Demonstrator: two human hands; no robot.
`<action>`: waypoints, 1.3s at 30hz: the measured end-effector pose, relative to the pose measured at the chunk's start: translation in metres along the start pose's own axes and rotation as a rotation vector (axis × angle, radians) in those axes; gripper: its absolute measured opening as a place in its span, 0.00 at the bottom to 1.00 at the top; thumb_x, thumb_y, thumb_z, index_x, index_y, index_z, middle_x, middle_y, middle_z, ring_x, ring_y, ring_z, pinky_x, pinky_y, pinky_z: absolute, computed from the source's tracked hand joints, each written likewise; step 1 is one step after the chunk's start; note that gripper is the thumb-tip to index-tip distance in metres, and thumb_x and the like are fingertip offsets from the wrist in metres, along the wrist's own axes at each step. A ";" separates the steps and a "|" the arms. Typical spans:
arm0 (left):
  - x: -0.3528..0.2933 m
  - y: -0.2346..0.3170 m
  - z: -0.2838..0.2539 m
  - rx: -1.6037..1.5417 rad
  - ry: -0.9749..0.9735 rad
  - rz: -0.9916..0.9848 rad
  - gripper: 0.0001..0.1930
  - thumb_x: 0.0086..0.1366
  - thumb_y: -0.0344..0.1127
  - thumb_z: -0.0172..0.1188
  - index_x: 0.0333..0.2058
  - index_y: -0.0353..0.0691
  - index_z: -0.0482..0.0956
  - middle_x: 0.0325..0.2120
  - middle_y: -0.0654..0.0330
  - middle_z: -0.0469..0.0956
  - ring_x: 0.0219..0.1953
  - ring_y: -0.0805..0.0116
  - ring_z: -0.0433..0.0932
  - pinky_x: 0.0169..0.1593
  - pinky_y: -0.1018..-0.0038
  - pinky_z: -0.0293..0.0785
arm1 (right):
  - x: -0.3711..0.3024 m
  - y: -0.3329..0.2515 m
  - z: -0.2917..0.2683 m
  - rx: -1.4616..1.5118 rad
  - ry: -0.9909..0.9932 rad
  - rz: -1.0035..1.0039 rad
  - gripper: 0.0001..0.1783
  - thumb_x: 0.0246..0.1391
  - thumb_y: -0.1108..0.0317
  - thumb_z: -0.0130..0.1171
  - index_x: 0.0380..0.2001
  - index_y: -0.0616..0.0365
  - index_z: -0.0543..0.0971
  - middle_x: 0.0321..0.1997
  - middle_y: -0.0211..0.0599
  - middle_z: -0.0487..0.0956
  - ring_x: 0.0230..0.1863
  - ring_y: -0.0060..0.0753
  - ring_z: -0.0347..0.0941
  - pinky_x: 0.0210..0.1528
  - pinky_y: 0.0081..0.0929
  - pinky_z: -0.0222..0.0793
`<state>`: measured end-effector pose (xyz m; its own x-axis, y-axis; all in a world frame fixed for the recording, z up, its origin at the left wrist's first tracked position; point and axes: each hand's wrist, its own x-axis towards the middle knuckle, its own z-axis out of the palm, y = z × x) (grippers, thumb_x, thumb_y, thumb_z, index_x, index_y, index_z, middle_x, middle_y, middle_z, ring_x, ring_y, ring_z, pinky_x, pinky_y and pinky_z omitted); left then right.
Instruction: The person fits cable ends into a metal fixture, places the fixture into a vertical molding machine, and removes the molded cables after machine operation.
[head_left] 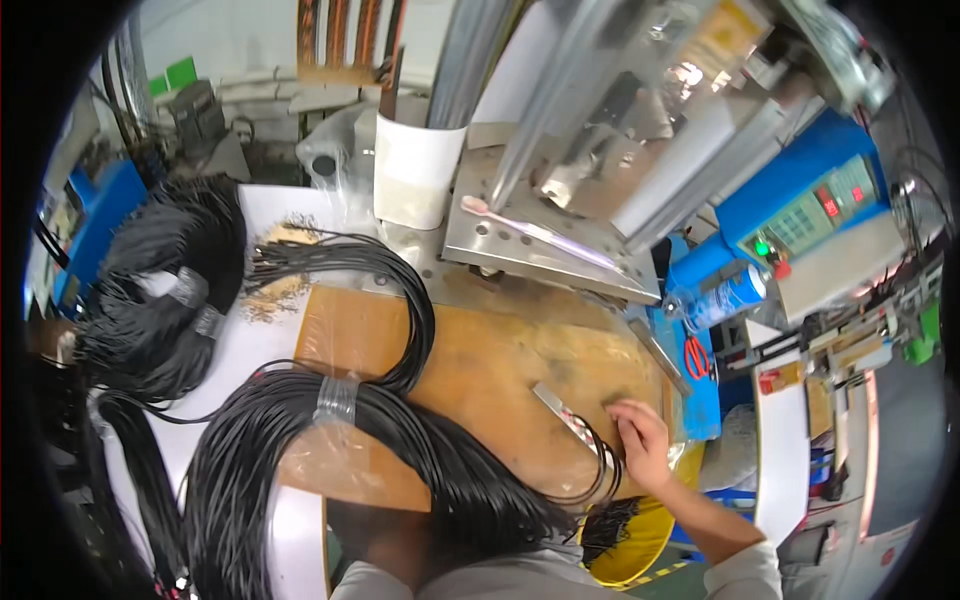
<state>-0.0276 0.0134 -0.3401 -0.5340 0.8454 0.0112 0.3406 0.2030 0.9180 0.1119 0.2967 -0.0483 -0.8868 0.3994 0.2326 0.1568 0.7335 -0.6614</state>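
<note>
My right hand (643, 440) is over the right part of the brown work board (490, 360), its fingers curled together. Whatever is between the fingertips is too small to make out. Just left of it lies a narrow metal strip (565, 413) with small pale and reddish parts along it. Thin black cables (603, 458) loop from its lower end past my wrist. A thick bundle of black cables (460, 465), wrapped with clear film (337, 400), stretches across the board toward my lap. My left forearm (395, 545) is in shadow below the bundle; the hand itself is hidden.
A metal press platform (555, 270) holding a toothbrush (540, 235) stands behind the board. Right are red scissors (697, 358), a spray can (730, 297) and a blue control box (800, 205). A yellow bin (655, 535) sits below. More cable coils (160, 290) lie left.
</note>
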 end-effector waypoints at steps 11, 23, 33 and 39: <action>-0.146 0.183 -0.076 0.334 -0.133 -0.348 0.14 0.68 0.37 0.60 0.46 0.34 0.82 0.39 0.39 0.82 0.43 0.36 0.81 0.48 0.58 0.77 | -0.020 0.035 -0.052 0.048 0.088 -0.122 0.10 0.63 0.75 0.59 0.47 0.63 0.82 0.42 0.42 0.81 0.45 0.40 0.79 0.50 0.28 0.72; -0.156 0.356 -0.102 -0.580 -0.838 0.366 0.20 0.74 0.47 0.60 0.54 0.38 0.81 0.53 0.48 0.73 0.52 0.46 0.74 0.55 0.52 0.69 | 0.040 0.115 -0.060 -0.395 0.281 -0.052 0.16 0.58 0.65 0.66 0.48 0.59 0.83 0.45 0.42 0.78 0.50 0.50 0.73 0.53 0.42 0.71; -0.120 0.380 -0.137 -0.686 -0.970 0.404 0.18 0.71 0.43 0.62 0.46 0.31 0.82 0.41 0.47 0.79 0.42 0.43 0.77 0.44 0.53 0.73 | 0.055 0.063 -0.032 -0.260 0.302 -0.221 0.14 0.57 0.67 0.66 0.45 0.61 0.84 0.44 0.41 0.78 0.47 0.48 0.74 0.50 0.40 0.71; -0.094 0.259 -0.183 0.457 0.723 -0.032 0.07 0.65 0.22 0.59 0.41 0.29 0.77 0.39 0.52 0.79 0.44 0.61 0.77 0.53 0.71 0.72 | 0.064 0.075 -0.022 -0.384 0.199 -0.187 0.15 0.56 0.67 0.67 0.47 0.58 0.84 0.44 0.39 0.76 0.48 0.46 0.73 0.50 0.41 0.70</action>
<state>-0.0306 -0.1039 -0.0308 -0.8583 0.3444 0.3805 0.5123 0.5324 0.6738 0.0761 0.3895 -0.0672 -0.8204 0.3115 0.4796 0.1854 0.9382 -0.2923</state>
